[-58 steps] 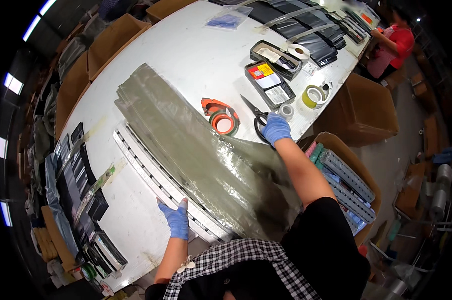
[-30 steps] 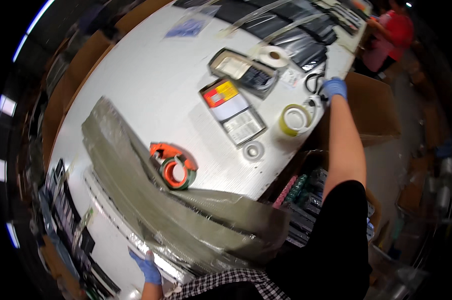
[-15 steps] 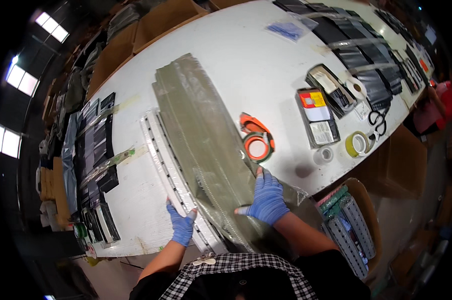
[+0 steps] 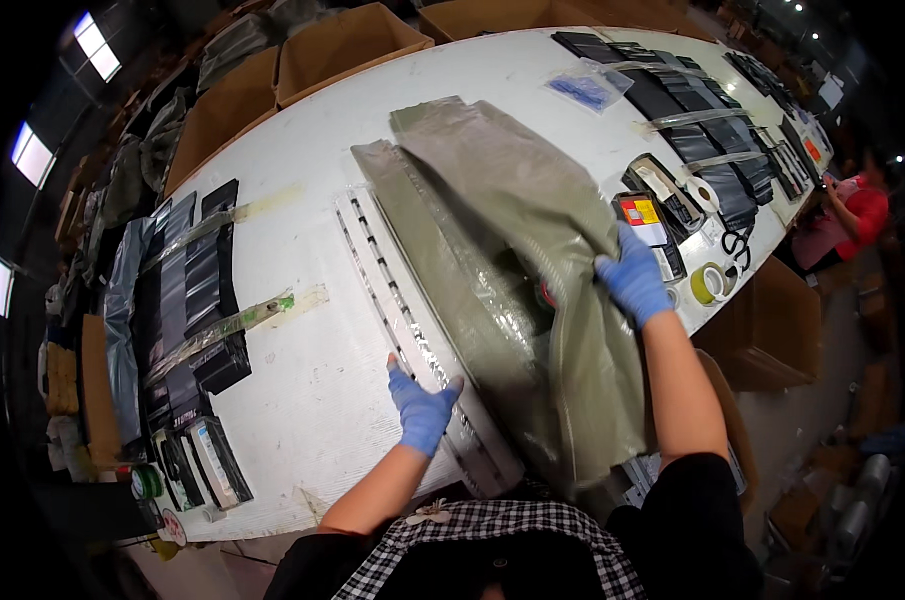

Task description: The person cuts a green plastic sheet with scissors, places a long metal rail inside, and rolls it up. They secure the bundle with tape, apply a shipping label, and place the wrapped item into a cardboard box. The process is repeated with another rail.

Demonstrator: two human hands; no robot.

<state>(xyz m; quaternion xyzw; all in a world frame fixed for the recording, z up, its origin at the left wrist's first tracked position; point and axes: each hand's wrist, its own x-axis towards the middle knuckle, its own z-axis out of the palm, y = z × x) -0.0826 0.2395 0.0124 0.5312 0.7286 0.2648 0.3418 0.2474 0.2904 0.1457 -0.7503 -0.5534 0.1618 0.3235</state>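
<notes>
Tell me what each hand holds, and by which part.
The right hand grips the olive plastic sheeting by its right edge. The left hand is on the near part of the white strips; whether gripping is unclear.

Sheeting (image 4: 537, 180): plastic, glossy, woven-looking. Bundle (image 4: 410, 320): glossy clear plastic outside. Worktop (image 4: 297, 400): smooth, low sheen. Carton (image 4: 357, 62): matt cardboard. Apron (image 4: 512, 516): cloth, matt.

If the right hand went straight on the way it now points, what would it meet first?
The olive sheet in its grasp aside, the right hand would probably meet the clear packet with blue contents; hand height and fisheye bend leave this uncertain.
</notes>
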